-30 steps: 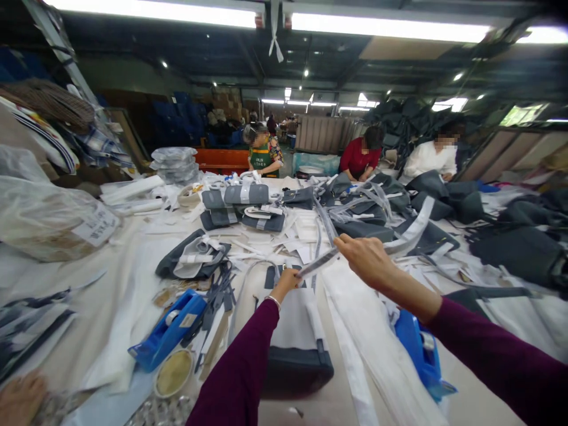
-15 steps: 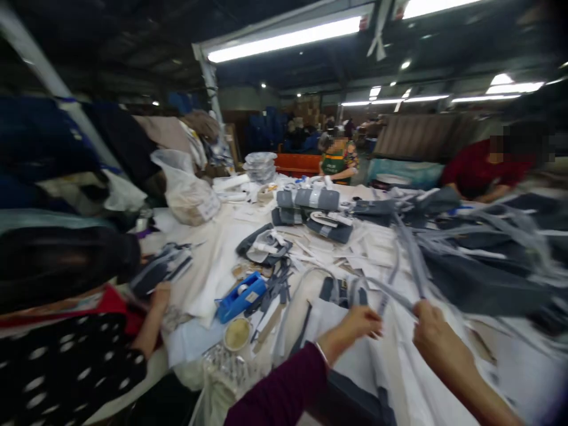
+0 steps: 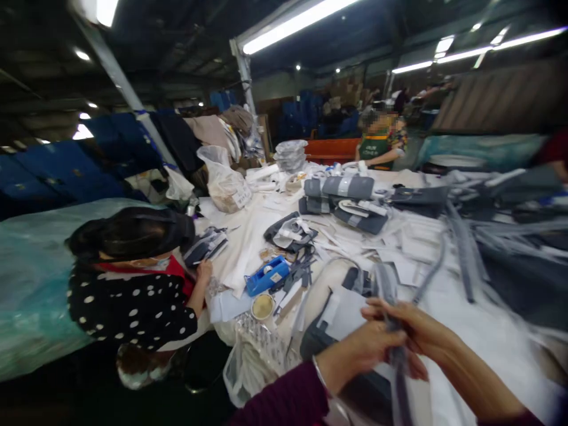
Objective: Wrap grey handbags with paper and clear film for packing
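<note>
Pinching a grey strap in both grips, my left hand and right hand close together over the desk. Beside the blue tape dispenser, a small round tin holds something yellowish.

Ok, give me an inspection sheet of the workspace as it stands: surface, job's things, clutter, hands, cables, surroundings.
Surface: long white-covered table, mostly covered.
Job's things: grey strap held in both hands; grey bag piece lies under them.
Clutter: blue tape dispenser, round tin, grey pouches, paper strips, plastic bag.
Hands: left hand and right hand close together, both gripping the strap.
Cables: nothing seen.
Surroundings: person in dotted top at the left edge; person in green apron at the far end; stacked fabric behind.
</note>
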